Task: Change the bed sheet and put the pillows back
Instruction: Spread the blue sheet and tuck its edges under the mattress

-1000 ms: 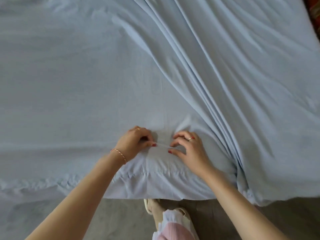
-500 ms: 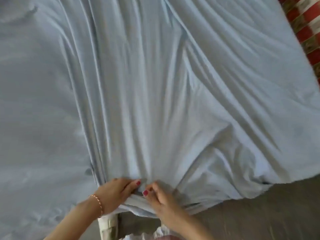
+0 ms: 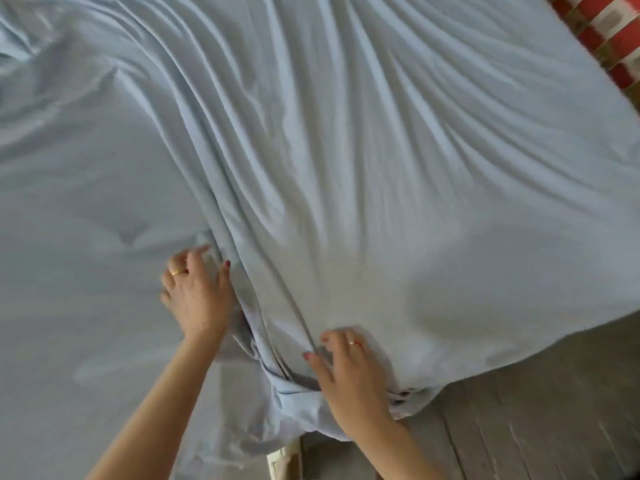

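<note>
My two bare arms, no sleeves.
I see a gold ring on my left hand (image 3: 197,292) and right hand (image 3: 349,372), plus red nail polish.

Pale blue bed sheet (image 3: 346,168) spread across the bed, heavily creased, folds converging between the left hand (image 3: 199,292) and right hand (image 3: 349,372), its bunched edge hanging beneath the right hand.

I see a pale blue sheet (image 3: 346,168) filling the view, its long folds converging near centre. My left hand (image 3: 199,292) rests on it, fingers partly curled at a fold. My right hand (image 3: 349,372) presses its near edge. Grey floor (image 3: 536,410) lies right; red patterned fabric (image 3: 609,32) far right.
</note>
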